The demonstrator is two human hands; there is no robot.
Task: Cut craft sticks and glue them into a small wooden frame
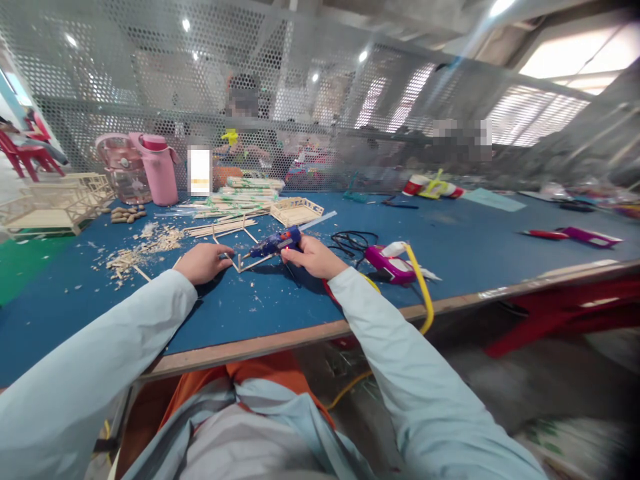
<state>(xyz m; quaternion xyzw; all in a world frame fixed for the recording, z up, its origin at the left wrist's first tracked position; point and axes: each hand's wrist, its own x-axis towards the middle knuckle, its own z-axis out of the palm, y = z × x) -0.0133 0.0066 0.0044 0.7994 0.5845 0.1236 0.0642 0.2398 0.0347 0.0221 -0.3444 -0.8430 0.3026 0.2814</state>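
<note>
My right hand is wrapped round a blue hot glue gun, with a clear glue stick poking out of its back end. The gun's nozzle points left at a corner of a thin wooden stick frame on the blue table. Pinched between the fingers of my left hand is the left side of that frame. A small upright stick stands at the frame's near corner, close to the nozzle tip. Behind the frame lie loose wooden sticks and a finished-looking stick tray.
Wood scraps litter the table's left part. Pink bottles and stick structures stand at the back left. On the right lie a purple power strip with a yellow cord, a black cable and a red-and-purple tool.
</note>
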